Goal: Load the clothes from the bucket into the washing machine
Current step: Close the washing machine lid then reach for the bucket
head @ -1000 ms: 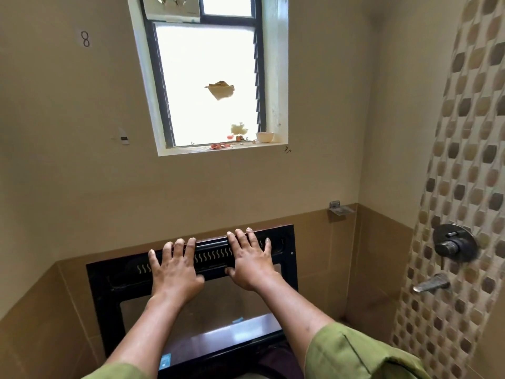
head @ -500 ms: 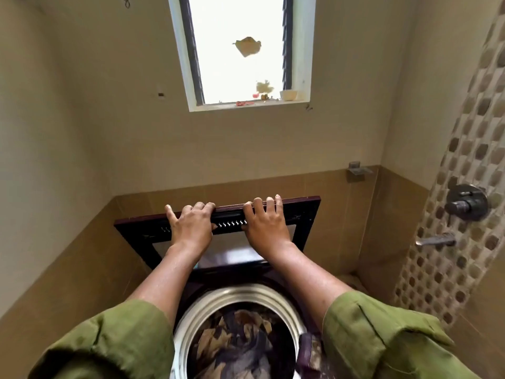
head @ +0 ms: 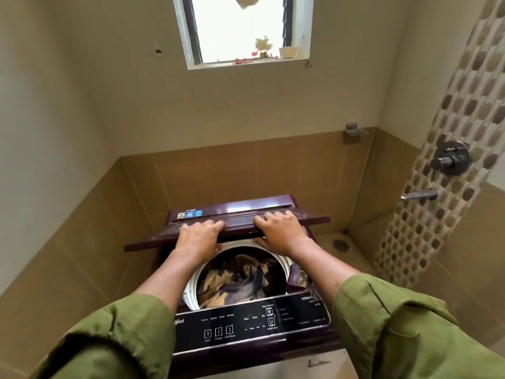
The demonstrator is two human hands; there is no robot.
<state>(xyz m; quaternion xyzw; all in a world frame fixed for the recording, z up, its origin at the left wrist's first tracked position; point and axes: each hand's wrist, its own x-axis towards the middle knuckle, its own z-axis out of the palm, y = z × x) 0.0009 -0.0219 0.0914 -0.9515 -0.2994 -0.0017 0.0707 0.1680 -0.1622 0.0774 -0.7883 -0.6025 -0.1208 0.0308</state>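
A maroon top-loading washing machine [head: 246, 329] stands in front of me, its black control panel nearest. Brown and grey patterned clothes [head: 237, 280] lie in the round drum. The lid [head: 147, 242] hangs nearly level over the back half of the opening. My left hand [head: 199, 236] and my right hand [head: 281, 231] both grip the lid's front edge, fingers over the top and thumbs beneath. No bucket is in view.
A shower mixer [head: 451, 160] and a tap spout [head: 419, 195] stick out of the mosaic wall on the right. A floor drain [head: 340, 244] lies in the right corner beside the machine. Tiled walls close in behind and to the left, under a window [head: 246, 31].
The lid has swung down from upright to nearly level, with both hands following it. The drum with the clothes and the control panel have come into view.
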